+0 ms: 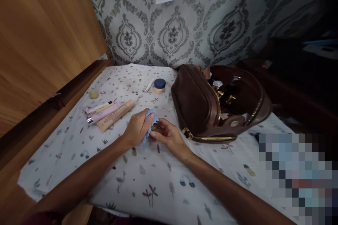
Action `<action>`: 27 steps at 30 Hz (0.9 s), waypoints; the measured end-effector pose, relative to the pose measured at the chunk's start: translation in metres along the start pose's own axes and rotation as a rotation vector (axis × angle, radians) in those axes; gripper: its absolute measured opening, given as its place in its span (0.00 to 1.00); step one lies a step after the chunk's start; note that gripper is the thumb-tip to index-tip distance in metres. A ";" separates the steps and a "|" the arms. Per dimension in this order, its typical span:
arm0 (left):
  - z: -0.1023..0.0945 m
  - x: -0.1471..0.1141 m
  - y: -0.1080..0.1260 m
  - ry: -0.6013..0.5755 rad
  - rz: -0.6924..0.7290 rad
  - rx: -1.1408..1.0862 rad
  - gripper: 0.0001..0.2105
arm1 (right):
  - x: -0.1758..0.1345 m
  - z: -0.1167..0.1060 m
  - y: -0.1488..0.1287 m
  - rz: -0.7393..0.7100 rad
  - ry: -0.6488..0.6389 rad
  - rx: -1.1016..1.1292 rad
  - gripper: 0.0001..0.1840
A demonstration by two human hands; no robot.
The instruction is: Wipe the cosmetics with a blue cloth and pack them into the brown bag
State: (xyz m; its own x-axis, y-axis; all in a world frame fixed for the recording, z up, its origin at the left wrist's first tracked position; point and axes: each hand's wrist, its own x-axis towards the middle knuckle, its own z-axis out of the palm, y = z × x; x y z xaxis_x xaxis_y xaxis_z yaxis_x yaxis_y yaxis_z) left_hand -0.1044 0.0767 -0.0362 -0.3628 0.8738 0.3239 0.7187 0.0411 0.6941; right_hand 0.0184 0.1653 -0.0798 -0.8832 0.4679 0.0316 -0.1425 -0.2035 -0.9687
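Note:
My left hand (137,127) is closed around a crumpled light-blue cloth (151,116) above the middle of the table. Right beside it, the bent fingers of my right hand (169,135) pinch a small item against the cloth. That item is mostly hidden, with only a dull yellowish bit showing. To the left of my hands lie a beige tube (115,116), a pink tube with a silver cap (103,113) and a few slim sticks or pencils. An open brown cosmetic bag (196,98) stands to the right, with bottles and gold-coloured pieces inside.
A jar with a dark blue lid (160,85) and a white tube (149,85) sit farther back. A small yellowish round object (93,94) lies at the left. The patterned tablecloth (142,172) covers the table. A wooden panel (47,31) rises on the left; patterned wallpaper (171,35) is behind.

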 end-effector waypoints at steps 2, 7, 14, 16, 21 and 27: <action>-0.001 0.001 -0.003 0.003 -0.022 -0.061 0.16 | 0.000 -0.001 0.003 0.012 -0.001 0.030 0.28; 0.001 0.005 -0.020 0.123 -0.077 -0.204 0.14 | 0.000 -0.005 0.007 0.028 -0.024 0.114 0.30; 0.004 0.007 -0.033 0.149 -0.158 -0.421 0.15 | 0.002 -0.006 0.004 0.020 0.051 0.186 0.27; 0.002 0.005 -0.029 0.092 -0.124 -0.414 0.16 | 0.002 -0.006 0.001 0.021 0.097 0.233 0.26; -0.006 0.002 -0.017 -0.116 0.178 -0.256 0.21 | 0.003 -0.008 -0.007 0.092 0.054 0.390 0.22; -0.004 0.000 -0.018 -0.133 0.197 -0.032 0.17 | 0.004 -0.010 -0.005 0.148 -0.023 0.416 0.27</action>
State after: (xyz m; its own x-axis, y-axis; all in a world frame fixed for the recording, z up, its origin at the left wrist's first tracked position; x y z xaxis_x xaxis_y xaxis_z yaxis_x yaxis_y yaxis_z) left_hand -0.1193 0.0736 -0.0459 -0.1345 0.9197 0.3690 0.7480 -0.1500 0.6465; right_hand 0.0200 0.1770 -0.0769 -0.9168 0.3890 -0.0900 -0.1770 -0.5981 -0.7816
